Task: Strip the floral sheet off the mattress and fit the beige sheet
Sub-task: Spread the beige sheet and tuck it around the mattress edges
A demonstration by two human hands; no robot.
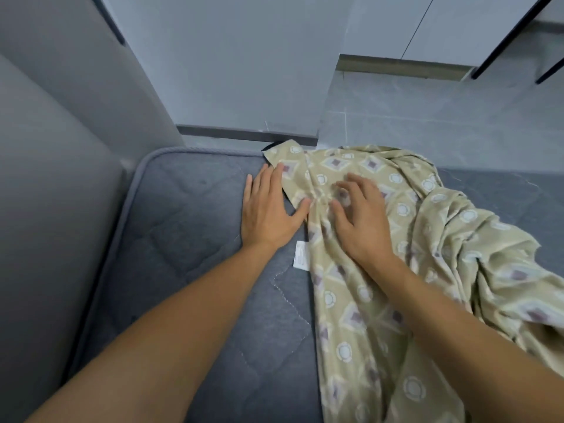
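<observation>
A beige sheet [381, 300] with a pattern of diamonds and circles lies bunched on the right part of a bare grey quilted mattress [183, 239]. A white label [301, 254] hangs at the sheet's left edge. My left hand [268, 209] lies flat on the mattress with straight fingers, its thumb and fingertips touching the sheet's edge near the far corner. My right hand [360, 215] rests on top of the sheet with fingers spread and slightly bent; it looks blurred. No floral sheet is in view.
A grey padded headboard [45, 178] rises along the left side of the mattress. A pale wall [229, 56] with a dark skirting stands beyond the far edge. Grey floor tiles [442, 117] and black furniture legs [500, 41] lie at the upper right.
</observation>
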